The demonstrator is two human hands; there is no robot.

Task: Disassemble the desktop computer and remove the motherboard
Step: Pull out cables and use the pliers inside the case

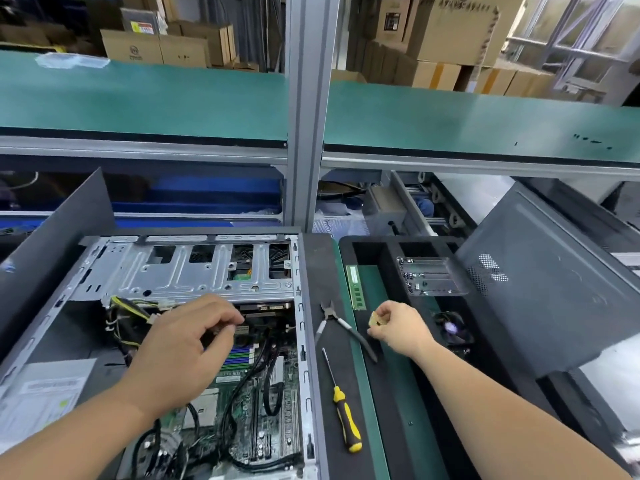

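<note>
The open computer case (194,271) lies on the desk (398,410) at about 8 o'clock, with the motherboard (263,410) still seated inside among black cables (239,386). The left hand (180,355) reaches into the case, its grip pinched on a small connector (221,329) near the blue memory slots (242,355). At 3 o'clock the right hand (398,329) hovers over the desk, grip clenched around a small yellowish part (375,320). Between the hands lie pliers (341,323) and a yellow-handled screwdriver (343,410).
</note>
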